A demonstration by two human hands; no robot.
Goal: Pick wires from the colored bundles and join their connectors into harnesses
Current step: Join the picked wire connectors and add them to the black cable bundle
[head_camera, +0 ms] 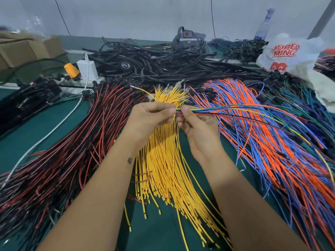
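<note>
In the head view, a thin bunch of mixed wires is held above the yellow bundle. Its near end is pinched between the thumb and curled fingers of the left hand, while the right hand is closed around the same bunch just beside it. From the hands, the held wires are fanned out to the right over the orange and blue bundle. A red and black bundle is spread on the green tabletop to the left. Black cables are heaped behind, and a white plastic bag is seen at the far right.
</note>
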